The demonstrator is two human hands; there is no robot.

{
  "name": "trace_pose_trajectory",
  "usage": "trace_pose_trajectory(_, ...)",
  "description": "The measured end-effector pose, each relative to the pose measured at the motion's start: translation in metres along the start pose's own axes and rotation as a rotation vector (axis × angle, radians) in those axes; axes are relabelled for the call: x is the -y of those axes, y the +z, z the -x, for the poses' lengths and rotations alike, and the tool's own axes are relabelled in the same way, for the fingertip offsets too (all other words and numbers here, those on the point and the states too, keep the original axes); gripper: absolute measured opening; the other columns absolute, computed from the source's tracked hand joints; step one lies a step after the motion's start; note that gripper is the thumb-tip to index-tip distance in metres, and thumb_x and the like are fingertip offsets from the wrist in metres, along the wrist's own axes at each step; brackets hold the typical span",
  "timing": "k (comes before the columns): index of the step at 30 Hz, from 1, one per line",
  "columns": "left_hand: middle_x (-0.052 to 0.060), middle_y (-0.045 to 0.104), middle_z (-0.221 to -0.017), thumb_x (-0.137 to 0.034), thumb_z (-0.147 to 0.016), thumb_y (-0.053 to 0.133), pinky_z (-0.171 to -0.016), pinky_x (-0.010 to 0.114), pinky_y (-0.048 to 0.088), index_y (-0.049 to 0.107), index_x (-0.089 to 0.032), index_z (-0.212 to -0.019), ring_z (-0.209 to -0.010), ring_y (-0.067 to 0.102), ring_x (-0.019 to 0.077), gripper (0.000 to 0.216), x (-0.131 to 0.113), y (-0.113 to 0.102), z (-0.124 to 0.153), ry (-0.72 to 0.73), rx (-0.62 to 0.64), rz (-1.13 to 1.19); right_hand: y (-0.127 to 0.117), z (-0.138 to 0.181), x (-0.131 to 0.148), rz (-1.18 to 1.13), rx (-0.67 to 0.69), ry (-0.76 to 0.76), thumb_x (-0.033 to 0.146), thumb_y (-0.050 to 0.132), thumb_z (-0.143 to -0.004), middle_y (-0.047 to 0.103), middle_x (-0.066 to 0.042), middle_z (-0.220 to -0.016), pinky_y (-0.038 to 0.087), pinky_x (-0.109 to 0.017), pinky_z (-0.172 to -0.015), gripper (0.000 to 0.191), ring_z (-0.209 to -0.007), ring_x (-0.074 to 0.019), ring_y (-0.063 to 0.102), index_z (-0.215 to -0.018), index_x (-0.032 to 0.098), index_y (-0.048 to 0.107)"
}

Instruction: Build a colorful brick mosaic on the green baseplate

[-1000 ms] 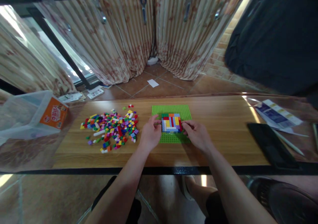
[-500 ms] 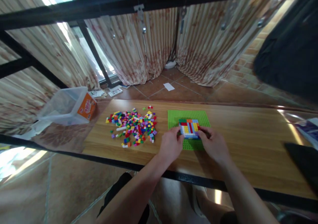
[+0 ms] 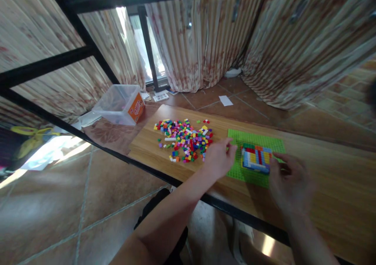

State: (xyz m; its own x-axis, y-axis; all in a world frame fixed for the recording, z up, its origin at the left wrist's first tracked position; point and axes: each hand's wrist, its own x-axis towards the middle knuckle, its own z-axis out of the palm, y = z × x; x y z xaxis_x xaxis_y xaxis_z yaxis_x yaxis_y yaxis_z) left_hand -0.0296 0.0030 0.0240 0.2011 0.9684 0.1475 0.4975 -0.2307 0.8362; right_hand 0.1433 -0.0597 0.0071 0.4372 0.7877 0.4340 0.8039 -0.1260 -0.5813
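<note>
A rectangular build of toy bricks (image 3: 256,159) in white, blue, yellow, red, orange and green sits on a green studded baseplate (image 3: 249,178). My left hand (image 3: 219,159) is over the plate's left edge, apart from the build, with its fingers loosely bent and a gap between thumb and forefinger. At the build's right side is my right hand (image 3: 290,178), somewhat blurred, thumb and fingers apart. Whether its fingertips touch the build's edge is hard to see. A scattered pile of loose toy bricks (image 3: 188,139) lies left of my left hand.
The wooden table (image 3: 152,147) has a black front edge. Beyond its left end, a clear plastic bin (image 3: 117,104) with an orange label rests on a rug. Curtains (image 3: 188,45) hang behind, past black metal bars. White paper (image 3: 225,100) lies on the tiled floor.
Both hands have come off the build they were gripping, the left drawing away to the left, the right to the right. The camera has turned left, so the scene sits further right.
</note>
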Motion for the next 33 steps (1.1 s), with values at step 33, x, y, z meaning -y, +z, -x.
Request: trace_pose_trajectory(33, 0.005, 0.075, -0.087, -0.020, -0.084, 0.059, -0.075, 0.028, 0.054, 0.071, -0.016, -0.096, -0.079, 0.069, 0.0171, 0.017, 0.044, -0.062, -0.020, -0.015, -0.155, 0.165, 0.057, 0.038, 0.088, -0.448, 0.368, 0.013, 0.031, 0.057, -0.087, 0.070, -0.003, -0.079, 0.046, -0.029, -0.068, 0.016, -0.070, -0.0161, 0.063, -0.083, 0.019, 0.067)
